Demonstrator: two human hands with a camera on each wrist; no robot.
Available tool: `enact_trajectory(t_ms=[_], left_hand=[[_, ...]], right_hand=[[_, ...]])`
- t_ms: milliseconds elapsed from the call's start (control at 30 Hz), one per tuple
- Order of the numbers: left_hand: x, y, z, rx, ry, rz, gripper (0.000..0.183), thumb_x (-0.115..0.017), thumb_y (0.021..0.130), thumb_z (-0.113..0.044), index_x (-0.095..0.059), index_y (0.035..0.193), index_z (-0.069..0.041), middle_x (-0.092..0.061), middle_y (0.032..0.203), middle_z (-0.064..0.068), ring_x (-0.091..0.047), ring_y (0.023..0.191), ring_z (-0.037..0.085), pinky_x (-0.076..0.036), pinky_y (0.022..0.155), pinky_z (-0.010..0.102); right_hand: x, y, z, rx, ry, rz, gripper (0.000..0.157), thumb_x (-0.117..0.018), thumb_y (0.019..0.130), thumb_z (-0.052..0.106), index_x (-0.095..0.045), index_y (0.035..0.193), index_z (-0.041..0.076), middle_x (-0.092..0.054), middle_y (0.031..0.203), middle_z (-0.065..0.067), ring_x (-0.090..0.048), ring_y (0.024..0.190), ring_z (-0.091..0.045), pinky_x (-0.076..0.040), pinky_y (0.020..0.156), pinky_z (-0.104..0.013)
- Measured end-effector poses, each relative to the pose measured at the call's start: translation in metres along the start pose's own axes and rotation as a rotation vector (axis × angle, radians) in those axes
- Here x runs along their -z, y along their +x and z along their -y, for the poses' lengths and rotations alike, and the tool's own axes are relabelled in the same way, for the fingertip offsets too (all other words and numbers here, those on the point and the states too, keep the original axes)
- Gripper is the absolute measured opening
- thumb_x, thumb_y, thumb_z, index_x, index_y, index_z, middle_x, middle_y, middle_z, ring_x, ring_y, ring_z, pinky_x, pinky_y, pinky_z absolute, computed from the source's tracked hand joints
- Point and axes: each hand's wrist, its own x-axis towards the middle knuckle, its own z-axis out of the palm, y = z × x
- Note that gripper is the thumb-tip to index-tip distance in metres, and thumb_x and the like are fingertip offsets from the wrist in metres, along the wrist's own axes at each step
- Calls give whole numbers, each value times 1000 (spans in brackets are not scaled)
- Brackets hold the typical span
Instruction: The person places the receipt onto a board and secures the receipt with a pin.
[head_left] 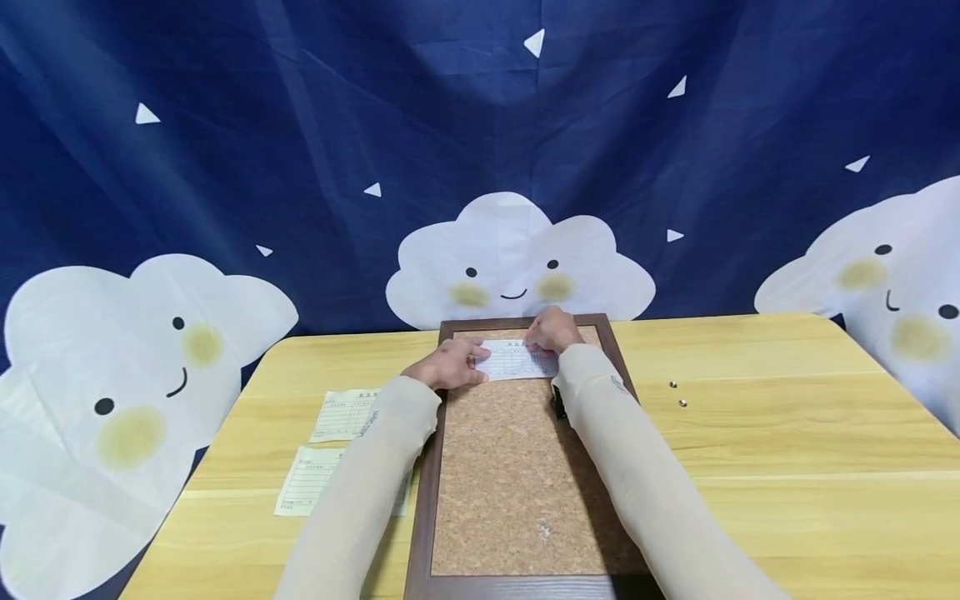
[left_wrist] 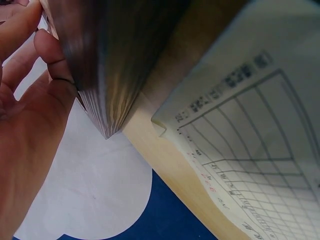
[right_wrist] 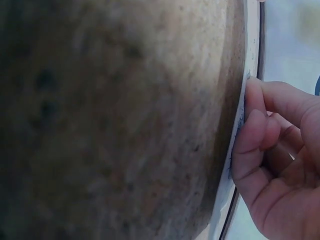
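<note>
A white printed slip [head_left: 516,365] lies across the far end of the cork board [head_left: 510,483]; it looks light, limp and easily creased, best held flat by its edges. The left hand [head_left: 450,365] has fingers spread at the slip's left edge; the right hand [head_left: 555,331] bends its fingers against the far right part, any pinch unclear. Two yellowish forms [head_left: 307,483] lie left, two small studs [head_left: 682,403] right

Pale wood table [head_left: 787,500], grain showing. Framed corkboard [head_left: 517,492] mid-table, two printed slips [head_left: 341,415] left of it, two shiny studs [head_left: 682,403] right.
</note>
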Motion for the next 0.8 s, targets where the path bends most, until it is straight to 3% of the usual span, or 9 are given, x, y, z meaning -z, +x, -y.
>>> enact_trajectory(t_ms=[300,567,800], left_hand=[[1,-2,-3,7,-1,-3,50,-72,92,-11,-57,139,-3,-36,157,12,-38,140,27,-33,113,37],[0,0,-2,-25,22,-2,50,-73,92,-12,-57,138,-2,-37,156,14,-31,145,30,-28,116,38],[1,-3,-3,-2,28,-1,50,-72,93,-13,-56,140,-3,-35,158,13,-37,141,28,-33,113,37]], right_hand=[[2,0,-1,7,5,23,10,-68,89,6,-77,87,5,-63,67,0,-52,60,-13,-44,57,-26],[4,0,-7,-14,81,68,12,-66,94,7,-76,94,1,-63,65,1,-54,56,-10,-45,54,-24],[6,-4,-11,76,146,89,14,-63,94,5,-75,98,-2,-63,66,0,-55,58,-10,-44,54,-22]])
